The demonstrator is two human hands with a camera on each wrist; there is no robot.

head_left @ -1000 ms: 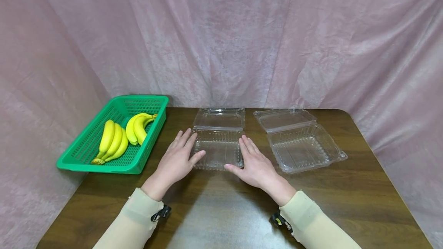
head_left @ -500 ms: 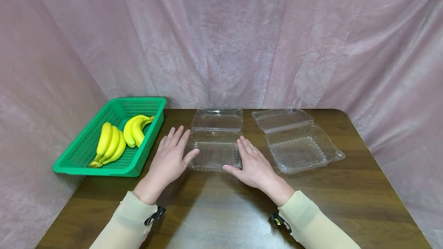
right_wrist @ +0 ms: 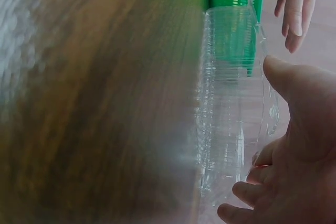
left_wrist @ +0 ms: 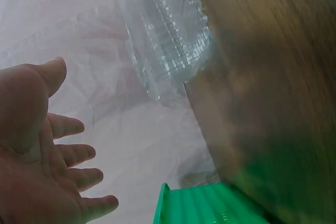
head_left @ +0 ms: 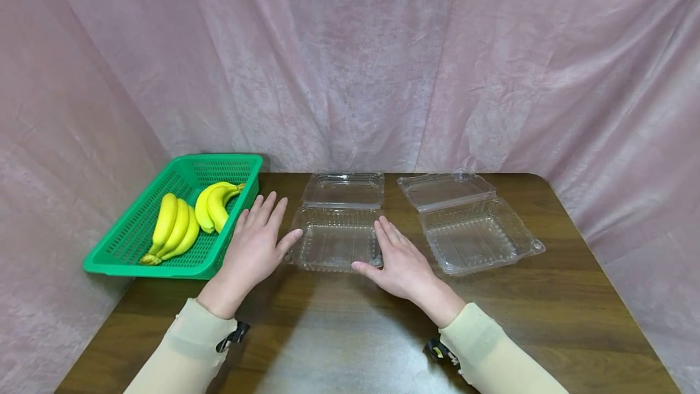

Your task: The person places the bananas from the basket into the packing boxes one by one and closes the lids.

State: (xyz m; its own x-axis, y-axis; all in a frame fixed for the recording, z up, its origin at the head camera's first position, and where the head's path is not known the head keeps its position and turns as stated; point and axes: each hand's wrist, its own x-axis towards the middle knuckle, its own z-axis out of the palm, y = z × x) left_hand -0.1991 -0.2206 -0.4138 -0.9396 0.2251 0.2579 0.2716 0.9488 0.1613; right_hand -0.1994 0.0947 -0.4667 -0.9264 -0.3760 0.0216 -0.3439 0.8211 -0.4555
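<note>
A clear plastic clamshell container (head_left: 339,242) lies with its lid folded back at the middle of the table. My right hand (head_left: 401,263) is at its right side, fingers extended; in the right wrist view the fingertips (right_wrist: 257,174) are right at the container's edge. My left hand (head_left: 254,242) hangs between this container and the green basket (head_left: 213,267), fingers spread and holding nothing. In the left wrist view its palm faces the container. Inside the basket lie two bunches of yellow bananas, a left bunch (head_left: 175,227) and a right bunch (head_left: 217,202).
A second clear clamshell container (head_left: 478,236), also with its lid back, sits to the right at a slant. The wooden table (head_left: 339,333) ends at a pink curtain (head_left: 350,78) behind and at both sides.
My left hand has moved left, away from the middle container's left side and toward the basket. My right hand has stayed beside the container. The camera view shifted slightly.
</note>
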